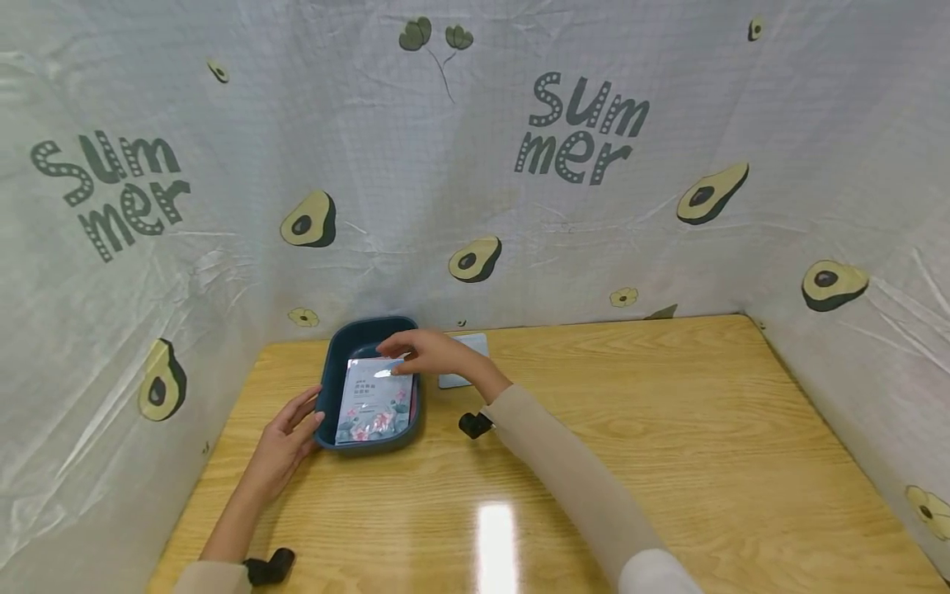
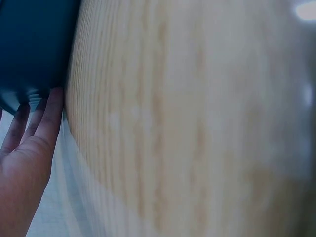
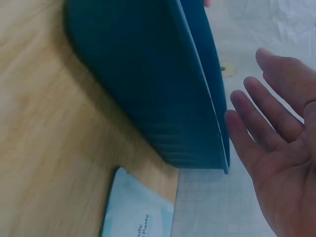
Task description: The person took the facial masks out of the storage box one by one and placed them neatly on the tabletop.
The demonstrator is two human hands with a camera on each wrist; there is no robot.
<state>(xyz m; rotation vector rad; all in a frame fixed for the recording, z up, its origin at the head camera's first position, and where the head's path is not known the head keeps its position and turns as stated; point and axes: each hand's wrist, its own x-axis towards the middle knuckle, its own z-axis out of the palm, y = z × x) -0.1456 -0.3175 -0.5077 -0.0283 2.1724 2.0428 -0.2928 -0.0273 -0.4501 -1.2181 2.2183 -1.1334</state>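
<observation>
A dark teal plastic bin [image 1: 406, 443] stands at the back left of the wooden table. In it lies a pale packet [image 1: 377, 400] printed with pink flowers and blue leaves. My left hand [image 1: 285, 441] touches the bin's left side, fingers extended; the left wrist view shows its fingertips against the teal wall [image 2: 37, 49]. Over the bin's right rim hovers my right hand [image 1: 425, 353], fingers loosely bent and holding nothing. In the right wrist view that hand [image 3: 279, 123] shows its palm and spread fingers beside the rim. A second pale packet [image 1: 475, 342] lies right of the bin, partly behind the right hand.
The wooden table [image 1: 653, 429] stretches off to the right. Behind and at both sides hangs a white sheet [image 1: 416, 165] printed with avocados and lettering. A black wrist device [image 1: 475, 425] sits on the right wrist, another [image 1: 270, 568] on the left.
</observation>
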